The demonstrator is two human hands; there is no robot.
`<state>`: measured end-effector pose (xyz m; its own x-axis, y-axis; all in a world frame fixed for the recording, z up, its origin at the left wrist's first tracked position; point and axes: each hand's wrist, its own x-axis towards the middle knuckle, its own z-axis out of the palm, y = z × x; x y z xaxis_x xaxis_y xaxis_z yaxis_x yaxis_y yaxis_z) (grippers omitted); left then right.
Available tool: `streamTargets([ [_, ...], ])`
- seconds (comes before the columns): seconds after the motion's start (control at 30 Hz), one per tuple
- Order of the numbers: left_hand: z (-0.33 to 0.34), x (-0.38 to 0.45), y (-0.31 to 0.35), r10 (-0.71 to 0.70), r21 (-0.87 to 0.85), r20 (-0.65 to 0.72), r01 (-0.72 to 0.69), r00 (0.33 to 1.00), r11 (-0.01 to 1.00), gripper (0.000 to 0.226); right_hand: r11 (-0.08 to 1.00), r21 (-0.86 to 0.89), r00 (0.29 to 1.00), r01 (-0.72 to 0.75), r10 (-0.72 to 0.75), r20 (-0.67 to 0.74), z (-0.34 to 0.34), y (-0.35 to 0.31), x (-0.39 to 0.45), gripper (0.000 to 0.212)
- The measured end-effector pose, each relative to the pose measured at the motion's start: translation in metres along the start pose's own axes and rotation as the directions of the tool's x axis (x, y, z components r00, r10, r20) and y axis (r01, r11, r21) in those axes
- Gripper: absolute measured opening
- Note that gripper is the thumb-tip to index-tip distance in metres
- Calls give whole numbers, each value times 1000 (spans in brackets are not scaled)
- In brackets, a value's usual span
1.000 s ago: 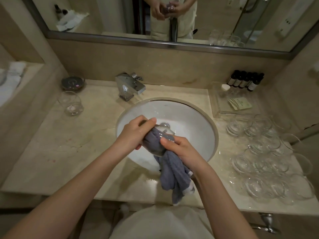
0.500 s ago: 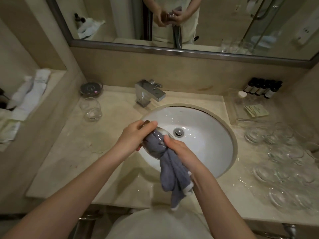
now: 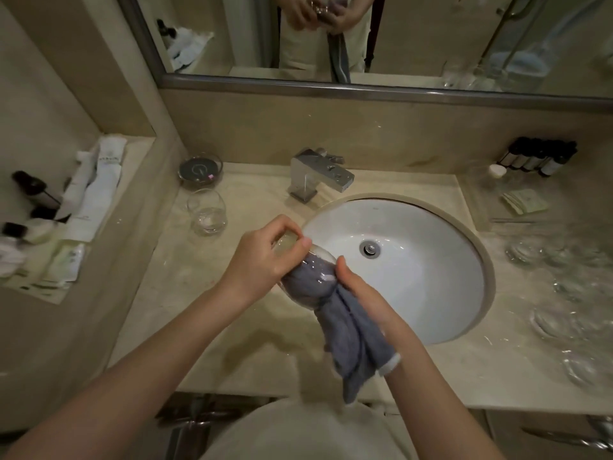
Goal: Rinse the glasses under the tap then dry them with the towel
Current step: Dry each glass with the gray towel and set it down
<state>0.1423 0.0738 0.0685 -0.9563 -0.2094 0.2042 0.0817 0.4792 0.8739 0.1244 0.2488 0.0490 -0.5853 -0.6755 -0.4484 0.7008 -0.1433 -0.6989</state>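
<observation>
My left hand [image 3: 265,257] grips a clear glass [image 3: 306,277] by its base, holding it tilted over the left rim of the white sink [image 3: 431,313]. A grey-blue towel [image 3: 351,333] is stuffed into the glass and hangs down below it. My right hand [image 3: 361,290] grips the towel at the mouth of the glass. The chrome tap [image 3: 318,177] stands behind the sink with no water running. One clear glass [image 3: 207,212] stands alone on the counter to the left. Several more glasses [image 3: 564,300] crowd the counter on the right.
A dark round dish [image 3: 200,169] sits at the back left of the beige counter [image 3: 185,280]. Small dark bottles [image 3: 540,157] and a clear tray with sachets [image 3: 520,202] stand at the back right. A side ledge on the left holds rolled white towels [image 3: 96,190].
The view has swung left, so the sink and the glasses now lie further right in frame. Both hands keep their hold on the glass and towel, now over the sink's left rim.
</observation>
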Motion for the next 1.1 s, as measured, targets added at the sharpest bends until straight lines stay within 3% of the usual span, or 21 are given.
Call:
streamTargets([
  [0.07,-13,-4,-7,298,56,85,-303,951,951,28,997,36,997,-72,73,-9,-3,10,-4,54],
  [0.13,-22,-1,-15,327,31,160,-336,931,941,31,998,-60,999,-32,31,-25,5,14,-5,57],
  [0.17,-25,1,-14,230,8,170,-235,958,972,32,996,-84,999,23,-26,-31,10,15,-1,56],
  [0.2,-28,5,-12,51,-10,167,-50,985,999,37,993,-79,995,87,-90,-42,19,17,5,45],
  [0.23,-31,8,-8,-185,-28,188,193,965,981,43,983,-106,986,147,-154,-62,28,18,10,30],
  [0.27,-33,11,-7,-410,-41,227,429,884,902,49,974,-138,977,180,-193,-87,36,18,14,20],
  [0.3,-35,12,-7,-543,-38,260,570,799,821,51,967,-168,974,193,-210,-86,41,19,17,19],
  [0.33,-35,13,-11,-588,-24,271,616,762,787,53,958,-187,968,217,-236,-83,47,21,20,20],
  [0.43,-36,11,-26,-485,-97,166,504,858,858,58,970,-166,978,180,-194,-73,54,19,23,23],
  [0.53,-43,1,-37,-275,-266,145,305,950,914,43,997,-81,999,-10,6,-46,43,17,23,26],
  [0.63,-55,1,-42,-169,-309,240,240,956,920,43,994,95,999,-50,51,-1,45,16,20,44],
  [0.7,-66,7,-50,-262,-280,381,381,887,881,54,999,38,1000,15,-16,22,48,19,28,44],
  [0.77,-79,15,-56,-439,-211,564,636,699,742,68,994,-105,999,44,-41,29,48,18,36,40],
  [0.8,-86,17,-59,-463,-171,662,720,589,672,72,988,-154,999,21,-16,35,49,16,38,39],
  [0.87,-95,18,-66,-419,-72,805,771,420,633,83,969,-246,999,-25,36,38,54,16,43,35],
  [0.93,-101,15,-70,-429,59,849,752,307,656,99,951,-303,997,-61,72,26,60,21,49,36],
  [1.0,-105,15,-76,-464,145,841,711,278,689,101,947,-313,997,-74,79,5,65,29,56,50],
  [1.1,-123,11,-84,-423,45,834,720,354,692,80,979,-198,999,-42,39,-20,68,33,59,49],
])
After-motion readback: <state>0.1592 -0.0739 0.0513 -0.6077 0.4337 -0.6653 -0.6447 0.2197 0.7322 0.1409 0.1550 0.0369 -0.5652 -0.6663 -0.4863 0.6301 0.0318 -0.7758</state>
